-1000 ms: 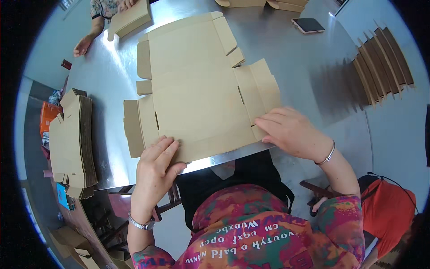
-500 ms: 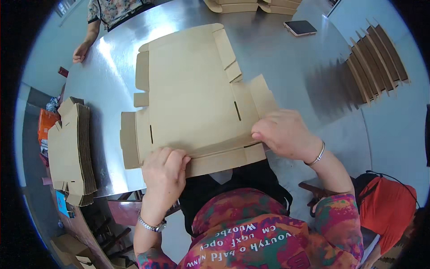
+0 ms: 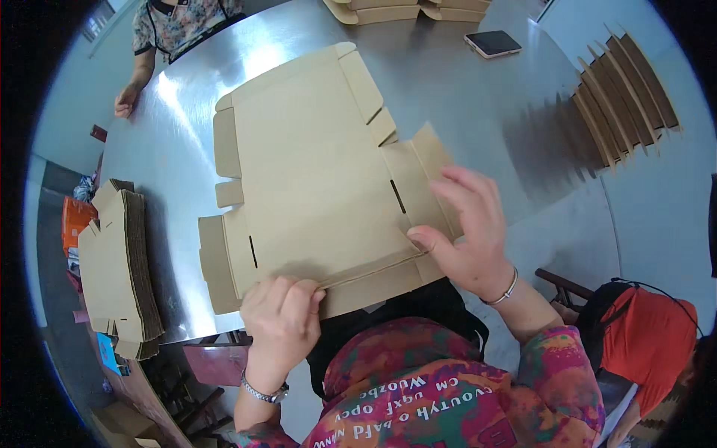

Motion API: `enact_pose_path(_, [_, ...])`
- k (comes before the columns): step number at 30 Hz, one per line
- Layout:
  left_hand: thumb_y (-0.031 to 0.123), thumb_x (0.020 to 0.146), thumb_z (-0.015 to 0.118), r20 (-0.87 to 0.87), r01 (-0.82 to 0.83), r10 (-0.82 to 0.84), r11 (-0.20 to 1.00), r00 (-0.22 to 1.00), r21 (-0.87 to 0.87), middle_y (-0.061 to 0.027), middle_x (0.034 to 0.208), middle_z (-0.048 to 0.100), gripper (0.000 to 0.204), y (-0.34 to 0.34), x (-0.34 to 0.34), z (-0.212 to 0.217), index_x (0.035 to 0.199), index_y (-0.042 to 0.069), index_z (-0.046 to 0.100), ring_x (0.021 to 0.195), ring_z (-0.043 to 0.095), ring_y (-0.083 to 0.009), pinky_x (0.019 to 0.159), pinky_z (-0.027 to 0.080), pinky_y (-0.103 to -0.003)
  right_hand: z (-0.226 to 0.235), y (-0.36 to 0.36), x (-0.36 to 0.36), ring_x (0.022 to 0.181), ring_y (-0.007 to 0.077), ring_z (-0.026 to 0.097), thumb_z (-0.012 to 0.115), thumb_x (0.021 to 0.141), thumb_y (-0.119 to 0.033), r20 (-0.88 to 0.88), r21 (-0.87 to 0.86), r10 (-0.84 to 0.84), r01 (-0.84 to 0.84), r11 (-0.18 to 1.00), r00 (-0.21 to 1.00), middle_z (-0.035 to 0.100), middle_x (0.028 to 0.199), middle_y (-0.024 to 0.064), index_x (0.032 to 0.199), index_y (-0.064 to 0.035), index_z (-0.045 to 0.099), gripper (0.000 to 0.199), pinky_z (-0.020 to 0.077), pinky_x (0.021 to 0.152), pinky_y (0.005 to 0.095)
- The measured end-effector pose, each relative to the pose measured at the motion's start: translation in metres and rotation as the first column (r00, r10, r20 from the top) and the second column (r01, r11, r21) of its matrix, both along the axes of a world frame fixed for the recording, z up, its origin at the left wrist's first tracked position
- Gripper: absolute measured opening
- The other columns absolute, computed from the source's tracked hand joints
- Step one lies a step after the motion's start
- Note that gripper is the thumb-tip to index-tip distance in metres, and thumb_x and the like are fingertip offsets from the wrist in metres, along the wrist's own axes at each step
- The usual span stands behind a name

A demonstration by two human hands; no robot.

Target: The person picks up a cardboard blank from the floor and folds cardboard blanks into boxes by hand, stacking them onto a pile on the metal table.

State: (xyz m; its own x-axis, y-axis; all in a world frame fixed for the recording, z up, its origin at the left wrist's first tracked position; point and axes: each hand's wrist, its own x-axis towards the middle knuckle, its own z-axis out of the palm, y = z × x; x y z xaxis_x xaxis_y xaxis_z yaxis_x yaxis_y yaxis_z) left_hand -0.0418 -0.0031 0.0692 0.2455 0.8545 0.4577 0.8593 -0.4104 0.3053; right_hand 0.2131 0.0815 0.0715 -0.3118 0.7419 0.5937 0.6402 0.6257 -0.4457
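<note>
A flat, die-cut cardboard box blank (image 3: 314, 172) lies on the metal table in front of me, its side flaps partly raised and two dark slots cut near its sides. My left hand (image 3: 282, 319) is closed on the near edge flap at the left, fingers curled over the fold. At the near right corner, my right hand (image 3: 470, 231) has its fingers spread, with the thumb by the end of the folded near flap and the other fingers over the right side flap. The near flap's underside is hidden.
Stacked flat blanks (image 3: 112, 269) stand at the left table edge. More cardboard pieces (image 3: 627, 97) stand in a row at the right. A phone (image 3: 493, 43) lies at the back right, near folded boxes (image 3: 385, 11). Across the table (image 3: 179, 142), another person's hand (image 3: 127, 101) rests on the edge.
My right hand has gone from a closed grip on the near flap to spread fingers. The blank has turned slightly and come nearer on the left. The near flap is folded further over.
</note>
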Motion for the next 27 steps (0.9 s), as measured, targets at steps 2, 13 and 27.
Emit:
enact_pose_path(2, [0.009,0.074,0.071,-0.050,0.005,-0.009,0.997,0.999,-0.073,-0.0053,0.075,0.057,0.015,0.001,0.005,-0.004,0.083,0.009,0.059,0.066,0.055,-0.0262,0.057,0.041,-0.038,-0.004,-0.004,-0.006,0.111,0.0366,0.054,0.078,0.072,-0.015,-0.057,-0.074,0.061,-0.065,0.995,0.997,0.050,0.127,0.0205,0.115,-0.0029,0.058,0.048,0.0461,0.093,0.0416])
enact_pose_path(13, [0.012,0.075,0.071,-0.051,-0.040,0.034,0.993,0.998,-0.107,-0.0049,0.074,0.053,0.013,0.003,0.015,-0.009,0.082,0.009,0.060,0.068,0.053,-0.0247,0.059,0.041,-0.038,-0.034,-0.011,-0.014,0.131,0.0304,0.044,0.065,0.080,-0.001,-0.584,-0.454,-0.160,-0.156,0.877,0.796,0.043,0.140,0.0234,0.135,0.0019,0.042,0.059,0.0375,0.108,0.0415])
enact_pose_path(27, [0.010,0.069,0.067,-0.095,0.003,-0.004,1.000,0.995,-0.008,-0.0031,0.068,0.047,0.015,0.003,0.010,-0.015,0.082,0.011,0.060,0.065,0.052,-0.0211,0.057,0.040,-0.035,0.002,-0.017,-0.005,0.118,0.0235,0.057,0.067,0.086,-0.018,-0.379,-0.645,0.100,-0.340,0.684,0.920,0.054,0.133,0.0227,0.140,0.0064,0.037,0.066,0.0481,0.095,0.0351])
